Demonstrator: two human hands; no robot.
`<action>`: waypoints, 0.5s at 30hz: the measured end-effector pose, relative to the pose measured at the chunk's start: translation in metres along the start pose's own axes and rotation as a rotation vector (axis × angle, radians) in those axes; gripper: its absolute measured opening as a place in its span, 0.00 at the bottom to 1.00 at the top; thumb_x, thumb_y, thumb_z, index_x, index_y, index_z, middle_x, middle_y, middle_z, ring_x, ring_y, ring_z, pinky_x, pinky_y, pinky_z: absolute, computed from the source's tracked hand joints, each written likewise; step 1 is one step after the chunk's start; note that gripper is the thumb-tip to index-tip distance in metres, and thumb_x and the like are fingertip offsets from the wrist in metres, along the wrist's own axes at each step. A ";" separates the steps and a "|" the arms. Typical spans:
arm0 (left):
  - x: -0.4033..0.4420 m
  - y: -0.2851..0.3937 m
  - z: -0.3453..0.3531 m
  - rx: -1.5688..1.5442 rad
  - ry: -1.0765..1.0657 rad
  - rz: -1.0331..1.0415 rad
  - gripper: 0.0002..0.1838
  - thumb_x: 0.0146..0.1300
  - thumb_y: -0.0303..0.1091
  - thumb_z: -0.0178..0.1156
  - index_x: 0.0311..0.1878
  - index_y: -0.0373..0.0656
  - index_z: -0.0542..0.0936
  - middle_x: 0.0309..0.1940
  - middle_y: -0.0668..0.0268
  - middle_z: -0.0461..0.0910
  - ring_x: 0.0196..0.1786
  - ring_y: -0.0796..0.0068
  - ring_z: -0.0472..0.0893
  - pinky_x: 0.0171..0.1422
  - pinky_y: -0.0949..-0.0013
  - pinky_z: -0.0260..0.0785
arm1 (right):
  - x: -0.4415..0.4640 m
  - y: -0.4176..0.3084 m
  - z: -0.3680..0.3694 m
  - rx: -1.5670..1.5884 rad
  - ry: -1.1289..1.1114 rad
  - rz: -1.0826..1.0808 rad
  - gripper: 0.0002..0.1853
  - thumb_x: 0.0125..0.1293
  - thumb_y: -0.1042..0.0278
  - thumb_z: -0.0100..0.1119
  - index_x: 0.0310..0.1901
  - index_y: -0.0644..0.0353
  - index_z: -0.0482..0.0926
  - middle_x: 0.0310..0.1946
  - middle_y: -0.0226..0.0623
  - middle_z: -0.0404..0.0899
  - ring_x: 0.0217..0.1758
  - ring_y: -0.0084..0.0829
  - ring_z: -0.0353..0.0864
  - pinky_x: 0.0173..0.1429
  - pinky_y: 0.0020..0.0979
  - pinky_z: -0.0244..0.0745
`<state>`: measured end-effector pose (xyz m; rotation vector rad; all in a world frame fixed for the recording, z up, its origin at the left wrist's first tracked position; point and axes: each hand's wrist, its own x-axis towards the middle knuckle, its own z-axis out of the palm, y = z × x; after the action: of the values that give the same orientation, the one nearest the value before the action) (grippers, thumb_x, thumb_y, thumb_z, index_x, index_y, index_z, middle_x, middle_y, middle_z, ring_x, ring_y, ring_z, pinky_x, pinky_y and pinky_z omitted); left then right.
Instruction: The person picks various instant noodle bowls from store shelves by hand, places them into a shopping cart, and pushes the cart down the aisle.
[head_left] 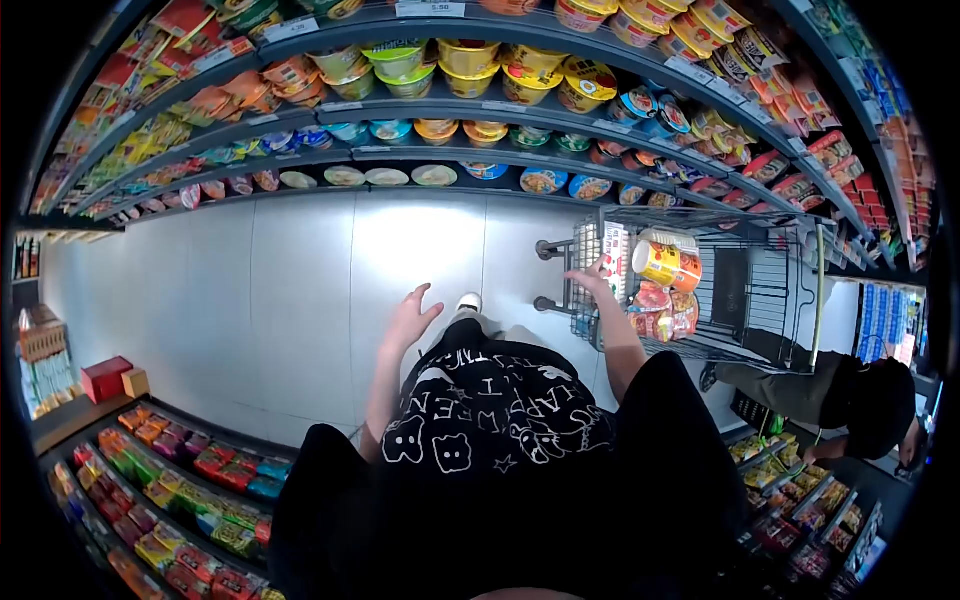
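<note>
My left hand [408,318] hangs free over the floor, fingers apart and holding nothing. My right hand [592,280] is on the front end of the wire shopping cart [760,290], its fingers over the rim. Just beside that hand, inside the cart, stands a white carton with red marks [615,250]. Next to it lies a yellow and orange instant noodle cup [657,262], on its side. Red and orange food packs [652,312] are below the cup in the same basket.
Ahead, a curved-looking shelf [400,105] bears rows of noodle bowls [467,68]. Behind me is a low shelf of coloured packets [190,480]. Another person [860,400] stands at the right by the cart's handle end. A red box [107,379] sits at the left.
</note>
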<state>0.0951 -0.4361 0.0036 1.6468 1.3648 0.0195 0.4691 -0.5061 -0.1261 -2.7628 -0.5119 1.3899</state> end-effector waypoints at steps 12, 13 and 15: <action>-0.017 -0.002 0.090 0.036 -0.013 0.117 0.30 0.53 0.44 0.56 0.55 0.35 0.64 0.51 0.46 0.68 0.55 0.53 0.68 0.59 0.62 0.59 | -0.079 0.023 0.051 0.648 -0.308 -0.676 0.49 0.49 0.56 0.62 0.64 0.61 0.39 0.64 0.53 0.43 0.68 0.41 0.43 0.67 0.30 0.44; -0.018 0.005 0.105 0.031 -0.012 0.112 0.30 0.53 0.44 0.56 0.55 0.35 0.64 0.51 0.46 0.68 0.55 0.53 0.68 0.59 0.62 0.59 | -0.077 0.036 0.052 0.651 -0.301 -0.717 0.47 0.49 0.57 0.62 0.64 0.61 0.41 0.63 0.52 0.46 0.67 0.39 0.45 0.66 0.32 0.46; -0.016 0.018 0.140 -0.045 0.048 0.152 0.31 0.54 0.45 0.56 0.57 0.36 0.62 0.55 0.46 0.64 0.58 0.52 0.65 0.61 0.60 0.57 | -0.081 0.063 0.042 0.725 -0.277 -0.819 0.45 0.51 0.60 0.61 0.64 0.59 0.42 0.63 0.52 0.47 0.67 0.42 0.47 0.66 0.34 0.45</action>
<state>0.1796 -0.5368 -0.0512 1.7182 1.2633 0.1783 0.4096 -0.5956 -0.0974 -1.5335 -0.8095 1.3435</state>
